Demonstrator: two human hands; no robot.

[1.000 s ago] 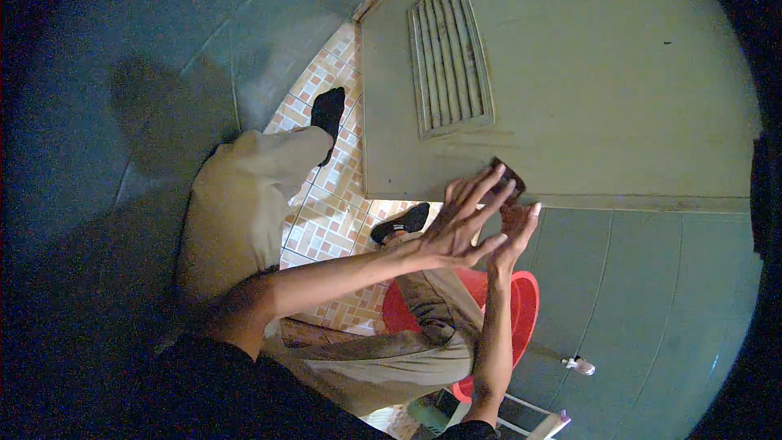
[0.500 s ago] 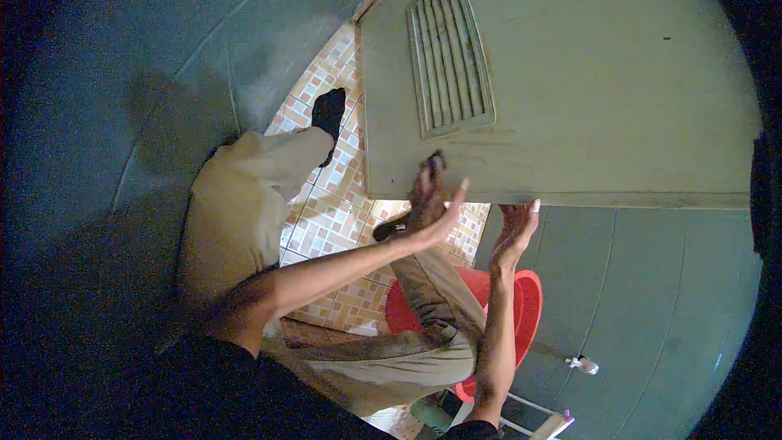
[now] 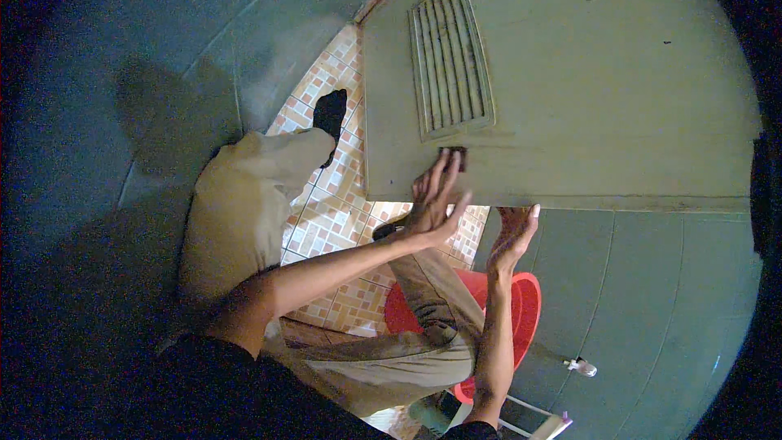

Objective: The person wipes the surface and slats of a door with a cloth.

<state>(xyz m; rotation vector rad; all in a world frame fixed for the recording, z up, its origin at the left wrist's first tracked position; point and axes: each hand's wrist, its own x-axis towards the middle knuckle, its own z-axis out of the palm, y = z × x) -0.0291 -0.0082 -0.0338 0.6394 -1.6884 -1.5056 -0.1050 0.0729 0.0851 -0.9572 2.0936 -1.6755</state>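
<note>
A pale green door (image 3: 603, 98) with a slatted vent (image 3: 452, 57) fills the upper right. Under the fingertips of my left hand (image 3: 436, 200) is a small dark scrap, perhaps a pad (image 3: 456, 155), pressed against the door just below the vent. The fingers there are nearly straight, and the thumb stands apart. My right hand (image 3: 511, 240) grips the door's lower edge in the picture, its thumb at that edge and its other fingers partly hidden behind the door.
My legs in tan trousers (image 3: 236, 204) are bent over a tiled floor (image 3: 318, 224). Beside my right forearm is a red tub (image 3: 529, 301). A white-framed stand (image 3: 554, 424) is at the bottom, near a small white fitting (image 3: 582, 367) on the green wall (image 3: 635, 277).
My left hand has moved slightly rightward across the door with the dark pad beneath its fingertips, and is less blurred. My right hand keeps its hold on the door edge.
</note>
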